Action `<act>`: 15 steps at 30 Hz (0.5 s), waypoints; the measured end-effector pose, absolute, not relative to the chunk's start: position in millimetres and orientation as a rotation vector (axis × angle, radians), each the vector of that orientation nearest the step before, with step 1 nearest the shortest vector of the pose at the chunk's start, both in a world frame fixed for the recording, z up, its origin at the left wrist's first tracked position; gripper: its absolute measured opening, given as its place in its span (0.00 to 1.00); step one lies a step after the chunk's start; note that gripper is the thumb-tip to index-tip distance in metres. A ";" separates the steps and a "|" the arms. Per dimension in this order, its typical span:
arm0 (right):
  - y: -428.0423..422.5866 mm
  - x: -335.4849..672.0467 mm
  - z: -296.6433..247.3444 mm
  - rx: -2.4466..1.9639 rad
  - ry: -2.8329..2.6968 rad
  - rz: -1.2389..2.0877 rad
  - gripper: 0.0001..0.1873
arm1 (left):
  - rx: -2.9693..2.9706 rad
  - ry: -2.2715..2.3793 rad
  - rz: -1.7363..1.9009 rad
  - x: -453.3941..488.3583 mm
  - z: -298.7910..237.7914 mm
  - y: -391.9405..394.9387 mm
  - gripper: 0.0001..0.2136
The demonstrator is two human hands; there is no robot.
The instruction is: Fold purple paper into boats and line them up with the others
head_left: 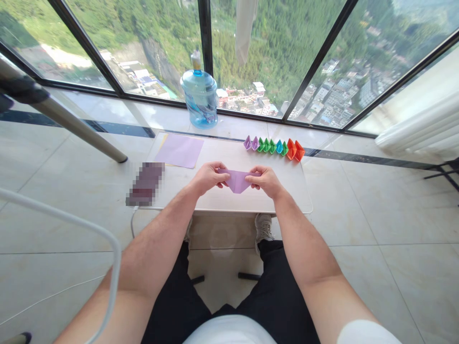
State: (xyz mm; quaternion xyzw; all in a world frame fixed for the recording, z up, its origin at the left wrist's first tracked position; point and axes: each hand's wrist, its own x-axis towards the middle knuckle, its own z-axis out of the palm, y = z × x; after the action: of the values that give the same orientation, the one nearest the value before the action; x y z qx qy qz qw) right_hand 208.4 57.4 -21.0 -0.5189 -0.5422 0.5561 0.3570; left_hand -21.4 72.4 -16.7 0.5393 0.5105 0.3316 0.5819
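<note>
Arms (168, 222) stretched forward, left hand (211, 175) and right hand (267, 180) pinch folded purple paper (237, 181) between closed fingers (223, 177).

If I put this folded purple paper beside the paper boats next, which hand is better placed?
Probably your right hand: it holds one end of the folded paper and is nearer the paper boats. Your left hand holds the other end, farther from them.
</note>
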 end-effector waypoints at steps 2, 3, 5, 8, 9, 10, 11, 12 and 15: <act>58.7 206.6 -25.7 -1.388 -1.400 1.407 0.16 | 1.256 1.233 0.805 -18.7 -20.2 72.3 0.09; 59.7 205.8 -28.9 -1.419 -1.403 1.381 0.16 | 1.269 1.266 0.808 -18.0 -23.0 72.7 0.09; 62.4 205.0 -36.5 -1.477 -1.428 1.320 0.15 | 1.341 1.353 0.782 -18.4 -30.2 74.5 0.07; 67.6 205.7 -48.0 -1.564 -1.581 1.202 0.12 | 1.615 1.479 0.666 -21.7 -42.7 78.5 0.05; 69.3 206.0 -51.0 -1.598 -1.653 1.141 0.11 | 1.729 1.498 0.628 -22.8 -46.5 79.6 0.05; 71.0 206.0 -53.4 -1.633 -1.730 1.067 0.09 | 1.837 1.506 0.598 -23.6 -49.9 80.5 0.06; 72.5 205.6 -55.3 -1.665 -1.808 0.986 0.08 | 1.935 1.505 0.572 -24.0 -52.8 80.9 0.06; 73.6 204.8 -56.5 -1.690 -1.885 0.904 0.07 | 2.022 1.500 0.549 -23.9 -55.1 81.0 0.07; 74.8 200.6 -57.8 -1.730 -2.078 0.684 0.07 | 2.228 1.504 0.473 -21.7 -58.4 78.5 0.09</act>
State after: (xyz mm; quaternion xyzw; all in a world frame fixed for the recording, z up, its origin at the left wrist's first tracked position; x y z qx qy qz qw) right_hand 200.6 74.8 -57.8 -0.6108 -0.7334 0.2414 0.1755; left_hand -21.7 78.5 -58.4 0.7990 0.5394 0.1698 0.2044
